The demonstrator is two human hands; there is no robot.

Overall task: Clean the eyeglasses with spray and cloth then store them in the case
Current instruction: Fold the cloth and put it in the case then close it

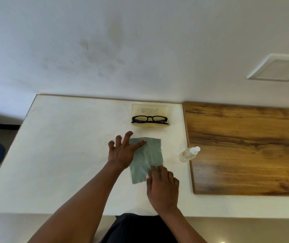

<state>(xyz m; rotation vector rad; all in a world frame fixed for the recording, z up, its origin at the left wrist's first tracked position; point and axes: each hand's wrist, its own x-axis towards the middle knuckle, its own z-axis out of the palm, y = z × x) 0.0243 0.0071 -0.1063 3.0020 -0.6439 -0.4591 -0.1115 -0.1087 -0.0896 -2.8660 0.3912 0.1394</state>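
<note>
The glasses lie inside the open case, at the far side of the white table. They sit on the lower half of the case, with the lenses facing the person, and the lid stands open behind them. Nobody touches them now.

Nearer to the person, the green cloth lies flat on the table, with one fold line down its middle. The left hand is spread open; only the tip of the forefinger presses the upper part of the cloth, and the other fingers are lifted. The right hand rests with its fingertips on the lower right corner of the cloth. Its fingers are bent a little, pressing down and not pinching as far as I can see. So both hands hold nothing; they only flatten or hold down the cloth.

The spray bottle lies on its side just right of the cloth, at the edge of the wooden board, apart from both hands.

How far is the task? I cannot tell if the lenses are already cleaned. If they are, only smoothing the cloth and closing the case is left. If not, almost everything is left: spraying, wiping, storing, closing.
</note>
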